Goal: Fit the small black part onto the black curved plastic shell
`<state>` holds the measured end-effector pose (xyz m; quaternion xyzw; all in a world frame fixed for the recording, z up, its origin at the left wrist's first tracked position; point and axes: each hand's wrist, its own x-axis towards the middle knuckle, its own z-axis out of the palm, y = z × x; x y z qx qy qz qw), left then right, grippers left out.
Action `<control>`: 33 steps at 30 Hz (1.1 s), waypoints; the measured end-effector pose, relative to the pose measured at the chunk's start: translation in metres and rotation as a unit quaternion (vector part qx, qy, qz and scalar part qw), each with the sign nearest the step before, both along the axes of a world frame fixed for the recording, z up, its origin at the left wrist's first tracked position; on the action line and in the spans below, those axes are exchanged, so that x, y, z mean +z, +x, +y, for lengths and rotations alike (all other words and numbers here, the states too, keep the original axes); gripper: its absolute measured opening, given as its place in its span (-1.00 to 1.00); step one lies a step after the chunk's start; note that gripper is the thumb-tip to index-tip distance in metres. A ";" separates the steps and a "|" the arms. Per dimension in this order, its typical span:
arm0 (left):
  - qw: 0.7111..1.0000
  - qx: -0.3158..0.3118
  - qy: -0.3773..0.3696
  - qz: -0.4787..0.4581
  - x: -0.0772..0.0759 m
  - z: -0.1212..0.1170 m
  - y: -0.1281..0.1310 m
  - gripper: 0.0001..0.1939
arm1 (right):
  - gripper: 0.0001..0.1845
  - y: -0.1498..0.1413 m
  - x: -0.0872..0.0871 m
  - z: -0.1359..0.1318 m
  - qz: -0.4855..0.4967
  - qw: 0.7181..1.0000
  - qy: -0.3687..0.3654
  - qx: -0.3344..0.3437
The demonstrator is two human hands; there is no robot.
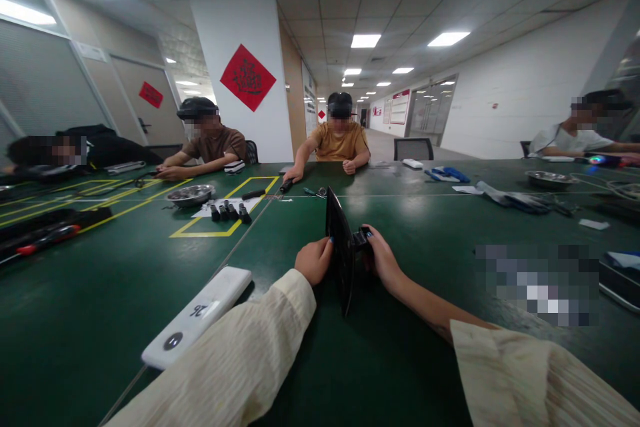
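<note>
Standing edge-on over the green table (310,373) is a thin, slightly curved black panel (341,253), with a small black mount (360,239) sticking out from its right side. My left hand (314,261) is closed at the panel's left face, thumb pressed against it; its other fingers are partly hidden. On the opposite side my right hand (384,259) grips the mount, with the thumb on top and the fingertips mostly out of sight. A white power bank (197,317) marked 26 lies beside my left forearm.
Across the table a person in a mustard shirt (343,140) holds a black-handled tool (287,185). Left of centre are a metal bowl (191,195) and several black cylindrical parts (230,212). Grey gloves (515,199) and another metal bowl (550,179) lie at the right.
</note>
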<state>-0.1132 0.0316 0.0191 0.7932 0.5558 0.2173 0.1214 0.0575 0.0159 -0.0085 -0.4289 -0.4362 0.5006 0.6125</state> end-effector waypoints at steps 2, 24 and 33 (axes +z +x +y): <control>1.000 0.000 0.001 -0.003 0.000 0.000 0.000 -0.49 | -0.40 0.001 -0.002 0.002 0.004 1.000 0.002 0.003; 1.000 -0.005 0.012 0.004 -0.002 0.001 0.000 -0.48 | -0.38 0.001 -0.001 0.002 -0.019 1.000 0.005 -0.002; 1.000 -0.018 0.017 0.014 0.001 0.000 0.000 -0.56 | -0.37 0.001 -0.001 0.001 -0.013 1.000 -0.005 0.001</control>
